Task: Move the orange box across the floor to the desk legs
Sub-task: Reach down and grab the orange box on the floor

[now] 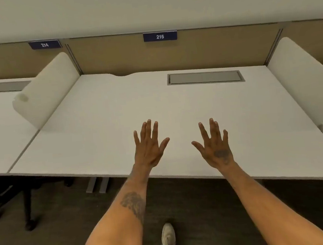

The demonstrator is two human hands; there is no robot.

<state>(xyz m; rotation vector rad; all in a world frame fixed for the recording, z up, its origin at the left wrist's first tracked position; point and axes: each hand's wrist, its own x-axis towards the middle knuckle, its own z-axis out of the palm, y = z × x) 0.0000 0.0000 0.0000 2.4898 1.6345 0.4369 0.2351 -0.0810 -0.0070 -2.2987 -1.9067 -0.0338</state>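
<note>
Two bare hands are raised, the left hand (149, 145) and the right hand (215, 143), each with five spread fingers. Two dark blue number plates: one plate reading 214 (44, 44), one plate reading 215 (160, 36). Two grey rectangular cable hatches (205, 77) (6, 86). Two white rounded side dividers (47, 90) (298, 75). One pale shoe (168, 235). Two grey metal desk legs (97, 184).

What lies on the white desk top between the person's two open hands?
Nothing: in the head view only bare white desk top shows between the left hand and the right hand.
</note>
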